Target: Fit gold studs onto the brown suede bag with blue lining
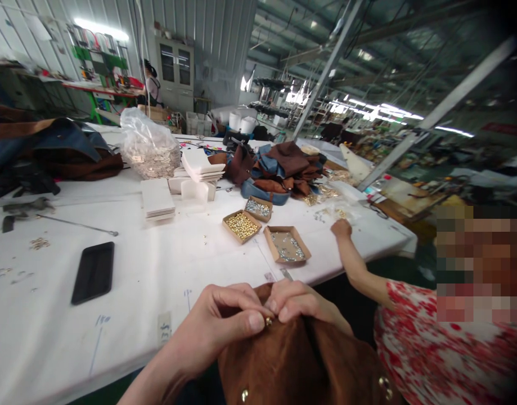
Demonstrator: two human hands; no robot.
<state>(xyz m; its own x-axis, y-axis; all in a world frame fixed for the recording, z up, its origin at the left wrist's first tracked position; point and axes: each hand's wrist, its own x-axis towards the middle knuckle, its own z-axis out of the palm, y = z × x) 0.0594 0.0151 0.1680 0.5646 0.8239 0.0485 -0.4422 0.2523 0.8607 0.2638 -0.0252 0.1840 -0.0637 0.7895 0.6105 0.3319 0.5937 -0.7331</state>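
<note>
Brown suede-like fabric (292,360) hangs in front of me at the table's near edge, with shiny gold studs (244,395) on it. My left hand (228,318) is closed, its thumb and index finger pinched at a small gold stud (268,322) by the fabric's upper edge. Right beside it, my right hand (304,304) is closed on the same edge, its fingertips almost meeting the left ones. Beyond my hands stand a cardboard box of gold studs (241,226), a box of silver pieces (258,208) and a shallower box (287,245) with scattered silver pieces.
A black phone (93,272) lies on the white-covered table (152,281) to the left. Behind are stacked white cards (157,199), a plastic bag of small parts (151,149) and heaped brown and blue fabric (283,163). On the right, a co-worker's hand (341,228) rests on the table.
</note>
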